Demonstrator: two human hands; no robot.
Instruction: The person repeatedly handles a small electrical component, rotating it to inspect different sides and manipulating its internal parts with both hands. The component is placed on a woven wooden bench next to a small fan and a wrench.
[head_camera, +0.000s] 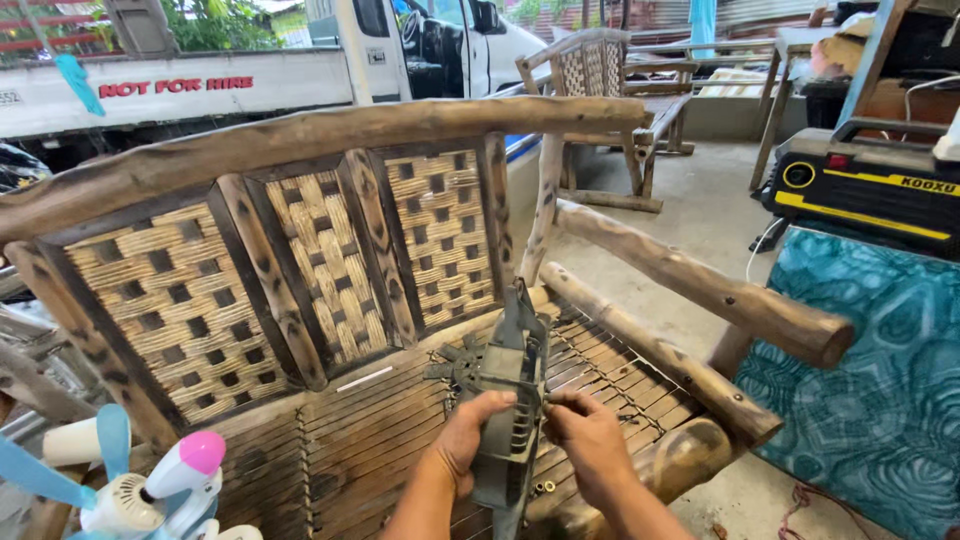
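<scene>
At far left a small white and pink fan (150, 490) lies on the wooden bench (380, 440). The left hand (465, 440) has its grip closed round a grey plastic fan housing (510, 390) held above the slatted seat; the right hand (590, 440) pinches its edge, seemingly working on a fastening, which calls for steady support
</scene>
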